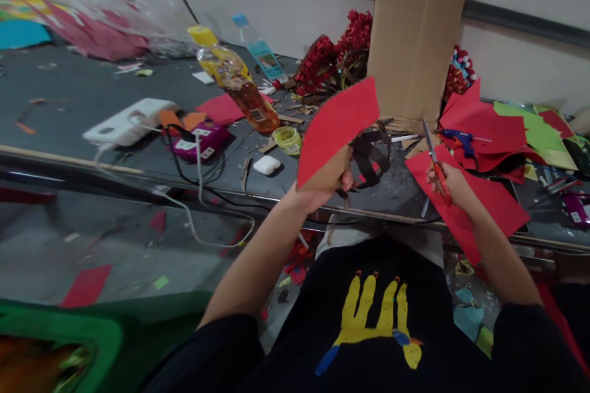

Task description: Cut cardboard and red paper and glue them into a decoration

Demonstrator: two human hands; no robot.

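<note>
My left hand [322, 195] grips a curved cardboard piece [329, 171] with red paper [341, 123] covering most of its face. Part of that hand is hidden behind the piece, with its fingertips showing at the right edge. Dark strips [371, 156] lie or hang just beside those fingertips; whether they join the piece I cannot tell. My right hand [449, 183] is closed round the orange handles of a pair of scissors [437, 166], blades pointing up and away. Beneath it a red sheet [493, 202] hangs partly over the table edge.
A tilted drink bottle [235, 83], a small jar [288, 140], a white earbud case [267, 165] and a power strip [131, 123] with cables stand left. A tall cardboard panel [419, 31] rises behind. Right are a blue glue gun [458, 140] and coloured paper. A green bin [106, 331] stands lower left.
</note>
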